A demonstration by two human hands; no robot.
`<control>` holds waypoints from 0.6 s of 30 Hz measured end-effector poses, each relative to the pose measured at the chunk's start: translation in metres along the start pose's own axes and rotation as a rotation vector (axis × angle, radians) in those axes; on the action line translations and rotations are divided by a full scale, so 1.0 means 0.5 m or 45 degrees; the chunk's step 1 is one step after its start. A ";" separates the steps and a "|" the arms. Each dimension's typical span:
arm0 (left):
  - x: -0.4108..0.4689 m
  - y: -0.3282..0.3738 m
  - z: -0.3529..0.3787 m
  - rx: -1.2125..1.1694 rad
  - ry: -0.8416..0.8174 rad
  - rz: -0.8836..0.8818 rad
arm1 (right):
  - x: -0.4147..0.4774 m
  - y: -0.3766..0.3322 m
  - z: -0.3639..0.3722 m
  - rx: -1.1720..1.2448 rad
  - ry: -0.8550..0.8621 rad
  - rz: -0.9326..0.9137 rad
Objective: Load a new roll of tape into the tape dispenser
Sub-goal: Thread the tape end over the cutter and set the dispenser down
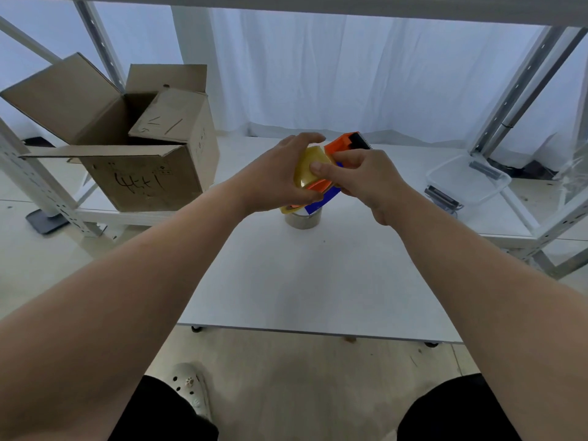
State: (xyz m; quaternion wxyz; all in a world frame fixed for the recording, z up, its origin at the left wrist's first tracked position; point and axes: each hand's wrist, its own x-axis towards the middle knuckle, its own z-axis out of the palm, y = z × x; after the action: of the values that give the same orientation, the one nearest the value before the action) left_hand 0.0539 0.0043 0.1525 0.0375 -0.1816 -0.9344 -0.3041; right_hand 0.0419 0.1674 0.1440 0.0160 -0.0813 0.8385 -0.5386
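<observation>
Bare forearms, black shorts [165, 412], cream perforated clog [191, 389] with charms.

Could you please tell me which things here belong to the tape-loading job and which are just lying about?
In the job: tape roll, orange tape dispenser, left hand, right hand.

Lying about: cardboard box, clear plastic container, another tape roll on the table.

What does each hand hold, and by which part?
Left hand grips the yellow tape roll around its rim; right hand holds the orange tape dispenser by its body.
</observation>
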 end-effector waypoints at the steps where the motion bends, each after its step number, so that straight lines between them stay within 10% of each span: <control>1: 0.000 0.001 0.000 -0.046 0.023 -0.016 | 0.001 0.000 0.000 0.020 0.010 -0.006; 18: -0.002 -0.003 0.026 0.033 0.126 -0.087 | 0.004 0.012 0.025 0.005 -0.103 0.043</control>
State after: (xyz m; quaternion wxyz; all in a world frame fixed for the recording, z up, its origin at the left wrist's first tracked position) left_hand 0.0549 0.0104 0.1409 0.0756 -0.1336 -0.9410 -0.3016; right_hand 0.0407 0.1582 0.1335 0.0591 -0.0889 0.8374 -0.5361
